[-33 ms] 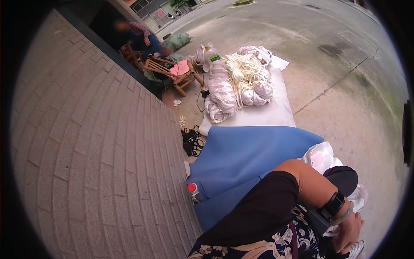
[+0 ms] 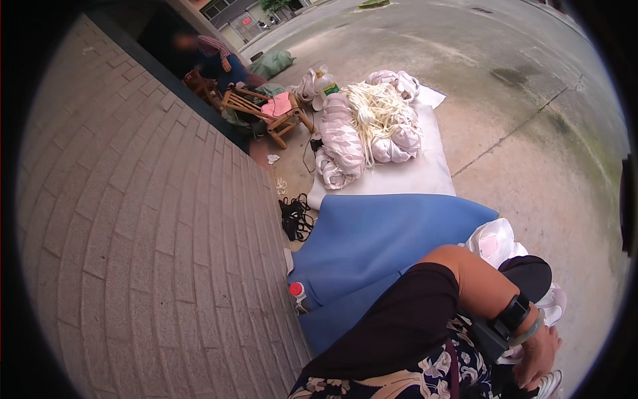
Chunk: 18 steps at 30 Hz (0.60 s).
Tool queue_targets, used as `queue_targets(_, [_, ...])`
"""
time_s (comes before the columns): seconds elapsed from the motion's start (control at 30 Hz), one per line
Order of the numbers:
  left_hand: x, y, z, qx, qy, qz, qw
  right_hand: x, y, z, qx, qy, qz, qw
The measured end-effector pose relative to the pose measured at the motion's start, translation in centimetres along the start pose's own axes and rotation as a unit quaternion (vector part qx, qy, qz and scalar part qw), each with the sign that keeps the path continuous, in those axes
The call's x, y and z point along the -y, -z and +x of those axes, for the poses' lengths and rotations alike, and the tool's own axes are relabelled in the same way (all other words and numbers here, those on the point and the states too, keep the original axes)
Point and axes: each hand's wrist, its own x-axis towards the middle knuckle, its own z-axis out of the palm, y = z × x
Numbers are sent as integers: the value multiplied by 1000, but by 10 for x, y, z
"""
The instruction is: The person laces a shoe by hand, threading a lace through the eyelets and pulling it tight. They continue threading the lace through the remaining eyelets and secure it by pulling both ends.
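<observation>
My left hand (image 2: 537,354) is low at the right, below a bent elbow in a dark sleeve. Its fingers point down and look curled together; their tips and anything they grip are mostly hidden. A black band (image 2: 513,314) and a pale bangle (image 2: 530,330) circle that wrist. Close to the fingers is a white, striped thing (image 2: 550,384), cut off by the dark rim. Just above the hand lies a pinkish-white thing (image 2: 553,304), partly covered by the arm. My right hand is out of sight.
A blue sheet (image 2: 392,229) lies ahead, with a red-capped bottle (image 2: 297,290) by the brick wall (image 2: 173,233). Beyond are wrapped bundles (image 2: 342,139), pale strips (image 2: 375,110), a bamboo chair (image 2: 282,130) and another person (image 2: 222,63). A white plastic bag (image 2: 508,243) sits right; black cord (image 2: 296,216) lies left.
</observation>
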Motion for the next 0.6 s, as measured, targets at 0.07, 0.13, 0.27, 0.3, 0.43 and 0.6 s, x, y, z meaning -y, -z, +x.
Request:
queue_targets(0.07, [1, -1, 0, -6, 2, 4, 1000, 1, 0, 2, 12, -35, 50, 998])
queue_targets(0.13, [1, -2, 0, -12, 2, 6, 1000, 2, 0, 4, 27, -65, 95, 993])
queue_targets(0.27, [-6, 2, -6, -25, 5, 14, 1000, 1, 0, 10, 48, -115, 158, 980])
queue_targets(0.3, [-10, 5, -11, -29, 8, 15, 999, 0, 0, 12, 51, -125, 174, 975])
queue_targets(0.43, [-27, 24, -38, -22, 44, -27, 998, -3, 17, 26, 28, -110, 288, 951])
queue_targets(0.6, [-24, 36, -107, -31, 180, 12, 983, 15, 108, 13, -80, -18, 318, 944])
